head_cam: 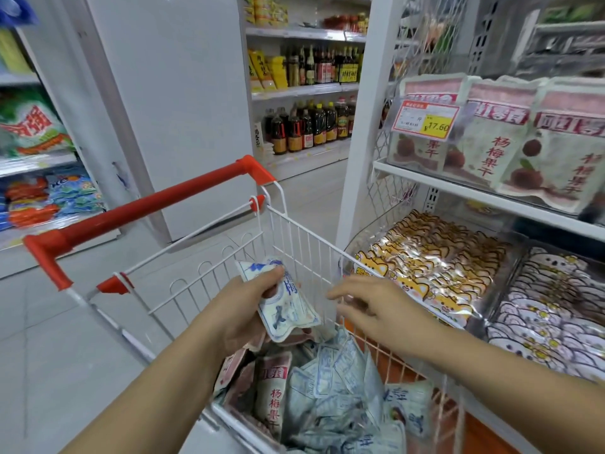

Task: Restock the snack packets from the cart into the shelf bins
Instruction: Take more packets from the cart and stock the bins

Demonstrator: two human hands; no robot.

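Observation:
A white wire cart (294,237) with a red handle (147,208) stands in front of me, its basket full of snack packets (330,385), mostly pale blue-and-white, some pink-topped. My left hand (242,309) grips one blue-and-white packet (288,309) and holds it above the pile. My right hand (376,306) hovers over the cart's right rim with fingers spread and holds nothing. To the right, clear shelf bins hold orange cat-print packets (435,260) and purple-white packets (553,309). An upper bin (510,136) carries pink-topped dried-fruit packets.
A price tag reading 17.60 (425,121) hangs on the upper bin. A white pillar (183,103) rises behind the cart. Bottles of oil and sauce (311,126) fill the far shelves, and detergent bags (32,129) line the left shelving. Grey tiled floor (65,339) lies to the left.

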